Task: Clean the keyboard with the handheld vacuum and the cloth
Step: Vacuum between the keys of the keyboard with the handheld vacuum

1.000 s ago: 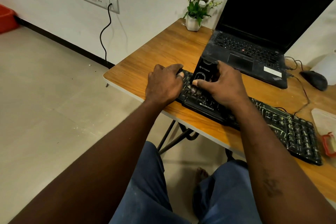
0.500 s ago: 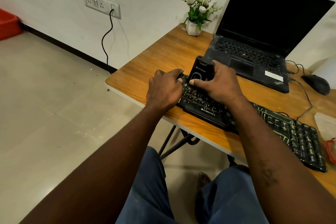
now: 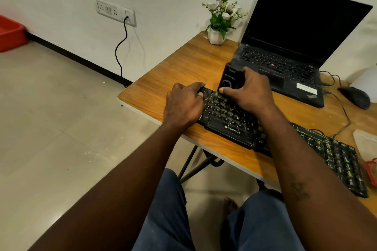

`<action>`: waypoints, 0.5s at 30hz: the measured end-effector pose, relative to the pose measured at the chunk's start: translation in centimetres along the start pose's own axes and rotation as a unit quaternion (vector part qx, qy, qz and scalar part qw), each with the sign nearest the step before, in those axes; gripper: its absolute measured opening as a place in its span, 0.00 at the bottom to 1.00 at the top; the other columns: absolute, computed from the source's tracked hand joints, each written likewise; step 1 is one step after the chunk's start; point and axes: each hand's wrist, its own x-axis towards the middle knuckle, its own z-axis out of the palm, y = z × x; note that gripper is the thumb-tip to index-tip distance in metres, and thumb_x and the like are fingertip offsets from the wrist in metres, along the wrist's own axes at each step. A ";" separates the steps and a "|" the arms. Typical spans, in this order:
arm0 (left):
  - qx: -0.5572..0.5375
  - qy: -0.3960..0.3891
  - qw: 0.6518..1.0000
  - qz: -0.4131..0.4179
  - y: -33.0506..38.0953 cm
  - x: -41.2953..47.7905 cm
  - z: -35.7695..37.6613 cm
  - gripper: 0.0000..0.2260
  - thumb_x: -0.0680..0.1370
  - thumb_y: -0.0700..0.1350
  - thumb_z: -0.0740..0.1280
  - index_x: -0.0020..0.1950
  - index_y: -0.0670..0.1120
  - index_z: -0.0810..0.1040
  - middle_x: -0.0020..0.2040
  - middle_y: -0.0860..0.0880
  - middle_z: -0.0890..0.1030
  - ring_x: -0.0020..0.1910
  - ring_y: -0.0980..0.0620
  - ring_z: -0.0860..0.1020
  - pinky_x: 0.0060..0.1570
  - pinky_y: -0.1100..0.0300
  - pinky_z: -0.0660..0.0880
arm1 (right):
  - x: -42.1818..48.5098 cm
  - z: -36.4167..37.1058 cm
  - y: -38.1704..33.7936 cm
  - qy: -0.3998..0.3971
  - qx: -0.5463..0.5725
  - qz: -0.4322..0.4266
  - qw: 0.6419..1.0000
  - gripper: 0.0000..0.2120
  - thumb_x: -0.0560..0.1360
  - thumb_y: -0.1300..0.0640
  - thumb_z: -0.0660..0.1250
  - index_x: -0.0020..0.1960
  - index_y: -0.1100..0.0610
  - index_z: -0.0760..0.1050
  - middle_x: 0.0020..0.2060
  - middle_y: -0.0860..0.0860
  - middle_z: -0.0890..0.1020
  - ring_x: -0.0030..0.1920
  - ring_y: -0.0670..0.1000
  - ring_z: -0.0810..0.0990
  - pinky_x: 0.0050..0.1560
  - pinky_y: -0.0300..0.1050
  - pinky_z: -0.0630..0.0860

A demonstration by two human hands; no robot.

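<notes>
A black keyboard [image 3: 230, 126] with pale key legends lies along the front edge of the wooden table [image 3: 183, 67]. My left hand [image 3: 183, 104] grips its left end, fingers curled over the corner. My right hand [image 3: 250, 92] holds a black handheld vacuum [image 3: 229, 78] upright, its lower end down on the keys at the keyboard's upper left. A pale cloth [image 3: 366, 144] lies at the right edge of the table.
An open black laptop [image 3: 285, 61] stands behind the keyboard, a black mouse [image 3: 356, 97] with its cable to its right. A small white pot of flowers [image 3: 219, 26] sits at the table's back corner. A red item [image 3: 372, 171] lies by the cloth.
The vacuum in my right hand has moved away from me across the keys, toward the keyboard's far left corner. My left hand stays on the keyboard's left end.
</notes>
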 end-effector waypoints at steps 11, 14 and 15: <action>0.007 -0.002 1.000 0.004 0.2 0.0 -0.1 0.19 0.86 0.49 0.57 0.77 0.57 0.70 0.63 0.44 0.74 0.67 0.43 0.68 0.64 0.47 0.66 | -0.3 0.1 0.1 -0.055 0.053 -0.021 0.997 0.32 0.67 0.46 0.82 0.67 0.50 0.76 0.57 0.47 0.83 0.53 0.46 0.81 0.52 0.42 0.79; 0.004 0.000 1.000 0.003 0.2 0.0 -0.1 0.19 0.86 0.49 0.57 0.77 0.57 0.70 0.65 0.43 0.74 0.68 0.43 0.68 0.65 0.47 0.66 | 0.6 0.0 0.7 0.010 0.018 0.026 0.999 0.31 0.68 0.45 0.82 0.66 0.52 0.75 0.60 0.51 0.84 0.55 0.49 0.81 0.49 0.41 0.75; 0.002 0.001 1.000 0.003 0.2 0.0 -0.1 0.19 0.86 0.49 0.57 0.77 0.57 0.70 0.65 0.43 0.74 0.68 0.43 0.68 0.65 0.46 0.66 | 0.7 -0.1 0.5 0.017 0.010 0.023 1.000 0.32 0.68 0.45 0.82 0.66 0.52 0.75 0.60 0.52 0.83 0.55 0.50 0.81 0.48 0.41 0.75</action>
